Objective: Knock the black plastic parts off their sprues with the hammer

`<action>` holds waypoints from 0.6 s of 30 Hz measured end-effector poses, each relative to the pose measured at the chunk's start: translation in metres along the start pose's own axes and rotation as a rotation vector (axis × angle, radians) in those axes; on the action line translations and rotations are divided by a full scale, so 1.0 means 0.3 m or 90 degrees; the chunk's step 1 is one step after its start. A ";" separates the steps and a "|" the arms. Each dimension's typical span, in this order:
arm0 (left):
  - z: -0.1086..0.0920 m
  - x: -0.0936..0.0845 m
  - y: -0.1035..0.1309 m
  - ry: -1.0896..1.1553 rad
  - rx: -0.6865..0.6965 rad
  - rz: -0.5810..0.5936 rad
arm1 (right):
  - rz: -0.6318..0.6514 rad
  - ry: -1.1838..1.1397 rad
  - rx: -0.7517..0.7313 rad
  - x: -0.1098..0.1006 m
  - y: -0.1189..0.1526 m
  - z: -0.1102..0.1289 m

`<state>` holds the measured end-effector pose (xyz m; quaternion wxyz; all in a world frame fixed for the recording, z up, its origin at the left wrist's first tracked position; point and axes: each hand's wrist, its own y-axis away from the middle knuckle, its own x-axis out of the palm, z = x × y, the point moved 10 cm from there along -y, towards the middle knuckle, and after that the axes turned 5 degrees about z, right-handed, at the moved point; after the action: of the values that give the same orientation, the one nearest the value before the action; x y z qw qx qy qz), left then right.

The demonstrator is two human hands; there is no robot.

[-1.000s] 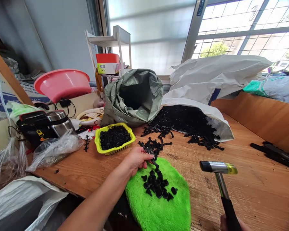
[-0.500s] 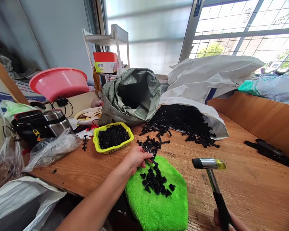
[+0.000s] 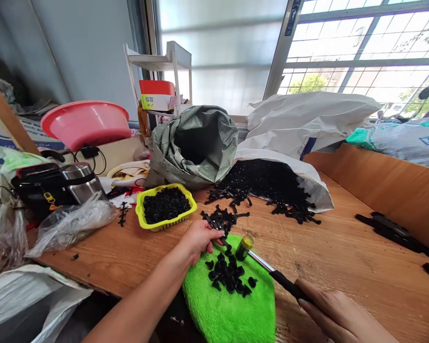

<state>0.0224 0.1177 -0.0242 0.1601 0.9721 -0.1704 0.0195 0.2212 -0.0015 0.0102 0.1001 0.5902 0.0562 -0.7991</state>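
Note:
My left hand (image 3: 202, 239) pinches a black plastic strip (image 3: 225, 244) over the upper edge of a bright green cloth (image 3: 232, 314). Fingers of my right hand (image 3: 323, 305) are wrapped round the black handle of a mallet (image 3: 260, 261) with a metal neck. The mallet's head, yellow on top and black below, is over the cloth just right of the strip's end; whether it touches anything I cannot tell. Small black plastic pieces (image 3: 230, 274) lie heaped on the cloth. Beyond my left hand, more black strips (image 3: 222, 215) are piled on the wooden table.
A yellow basket (image 3: 142, 220) full of small black parts stands left of the strips. Behind it is an open grey-green sack (image 3: 160, 159). Black strips spill from a white sack (image 3: 323, 188). Black objects (image 3: 396, 231) lie at right, along the wooden side board (image 3: 378, 178).
My right hand has swung the mallet left and brought its head from above the bare table to the cloth, beside the strip. My left hand keeps its pinch. The view has shifted slightly.

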 end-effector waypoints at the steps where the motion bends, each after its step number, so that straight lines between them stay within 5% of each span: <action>1: -0.002 0.000 0.003 0.001 0.000 -0.001 | 0.022 0.017 -0.005 0.002 -0.015 0.015; 12: 0.003 -0.015 -0.008 0.023 0.011 -0.008 | 0.046 -0.009 -0.017 0.010 -0.075 0.056; 18: 0.005 -0.017 -0.008 0.040 0.017 -0.005 | -0.025 -0.069 -0.018 -0.011 -0.038 0.028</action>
<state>0.0185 0.1210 -0.0267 0.1527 0.9736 -0.1614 0.0521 0.2119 0.0082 0.0157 0.0958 0.5431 0.0733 -0.8309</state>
